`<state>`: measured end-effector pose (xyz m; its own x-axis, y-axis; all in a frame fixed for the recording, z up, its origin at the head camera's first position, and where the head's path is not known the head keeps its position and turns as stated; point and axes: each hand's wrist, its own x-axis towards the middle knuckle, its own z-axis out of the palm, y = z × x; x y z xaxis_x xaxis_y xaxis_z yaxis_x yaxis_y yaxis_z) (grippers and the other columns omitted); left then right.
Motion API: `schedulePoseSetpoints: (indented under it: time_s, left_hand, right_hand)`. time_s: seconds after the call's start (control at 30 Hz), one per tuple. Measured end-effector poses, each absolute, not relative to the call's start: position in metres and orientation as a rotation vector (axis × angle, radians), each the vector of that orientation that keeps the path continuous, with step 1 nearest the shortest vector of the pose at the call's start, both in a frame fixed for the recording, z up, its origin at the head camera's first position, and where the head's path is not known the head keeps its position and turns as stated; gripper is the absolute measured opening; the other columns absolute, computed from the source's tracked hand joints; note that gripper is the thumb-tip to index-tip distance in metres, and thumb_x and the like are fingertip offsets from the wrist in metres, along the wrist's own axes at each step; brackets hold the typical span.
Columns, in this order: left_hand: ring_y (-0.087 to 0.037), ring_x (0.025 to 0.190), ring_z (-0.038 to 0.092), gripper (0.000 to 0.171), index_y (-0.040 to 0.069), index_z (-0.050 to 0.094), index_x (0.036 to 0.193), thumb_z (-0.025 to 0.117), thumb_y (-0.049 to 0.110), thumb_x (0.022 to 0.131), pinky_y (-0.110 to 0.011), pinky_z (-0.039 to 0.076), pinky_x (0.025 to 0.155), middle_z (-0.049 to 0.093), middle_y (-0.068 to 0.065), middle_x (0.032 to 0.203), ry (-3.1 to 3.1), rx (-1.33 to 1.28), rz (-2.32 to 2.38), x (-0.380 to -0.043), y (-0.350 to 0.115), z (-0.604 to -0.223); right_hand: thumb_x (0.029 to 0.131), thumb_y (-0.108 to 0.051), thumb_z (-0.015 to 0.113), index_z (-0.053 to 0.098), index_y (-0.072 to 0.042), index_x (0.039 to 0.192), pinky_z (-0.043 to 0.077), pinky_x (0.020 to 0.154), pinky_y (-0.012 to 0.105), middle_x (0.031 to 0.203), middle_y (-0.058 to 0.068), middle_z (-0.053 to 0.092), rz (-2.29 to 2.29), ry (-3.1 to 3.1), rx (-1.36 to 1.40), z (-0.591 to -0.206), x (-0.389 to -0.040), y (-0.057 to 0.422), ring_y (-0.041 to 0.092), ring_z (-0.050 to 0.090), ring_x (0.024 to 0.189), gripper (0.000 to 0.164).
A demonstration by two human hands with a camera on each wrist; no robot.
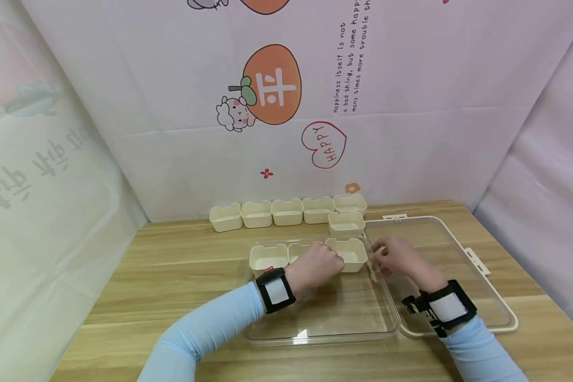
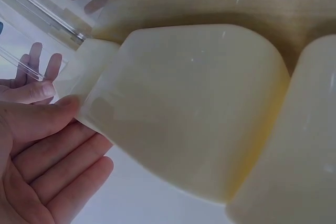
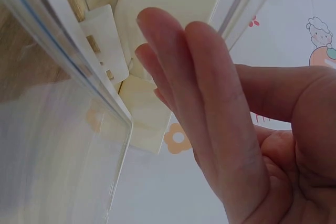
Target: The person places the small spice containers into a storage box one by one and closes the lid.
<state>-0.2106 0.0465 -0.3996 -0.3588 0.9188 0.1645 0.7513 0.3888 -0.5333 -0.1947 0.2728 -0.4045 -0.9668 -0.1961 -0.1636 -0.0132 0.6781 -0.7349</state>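
A cream cup (image 1: 355, 257) stands at the back right of the clear box (image 1: 322, 338), its rim pinched between the left hand's (image 1: 315, 265) thumb and fingers. Two more cream cups line up to its left, while the right hand (image 1: 397, 257) holds nothing, fingers straight and close together, just beside the box's right wall. Beyond, the bench (image 1: 138, 286) carries a pale-framed lid (image 1: 439, 249) and six further cups (image 1: 287, 213).

At lower centre of my head view, a box (image 1: 348, 336) sits on the table (image 1: 148, 286), three cups (image 1: 355, 257) inside along its far side. A lid (image 1: 432, 244) lies just right; five cups (image 1: 287, 214) line up behind, another cup (image 1: 346, 226) before their right end.
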Motion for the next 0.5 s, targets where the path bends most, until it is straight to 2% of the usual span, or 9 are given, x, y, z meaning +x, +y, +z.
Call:
schedulePoseSetpoints:
  time_s: [0.5]
  left_hand:
    - [-0.002, 0.057, 0.056, 0.026, 0.026, 0.064, 0.068, 0.057, 0.008, 0.084, -0.023, 0.046, 0.049, 0.064, 0.013, 0.067, -2.176, -1.426, 0.508, -0.2109, 0.046, -0.4059]
  right_hand:
    - [0.091, -0.006, 0.058, 0.056, 0.013, 0.109, 0.056, 0.055, 0.031, 0.078, 0.013, 0.068, -1.146, 2.663, -0.15, -0.4046, -0.195, 0.2731, 0.02, 0.067, 0.06, 0.026]
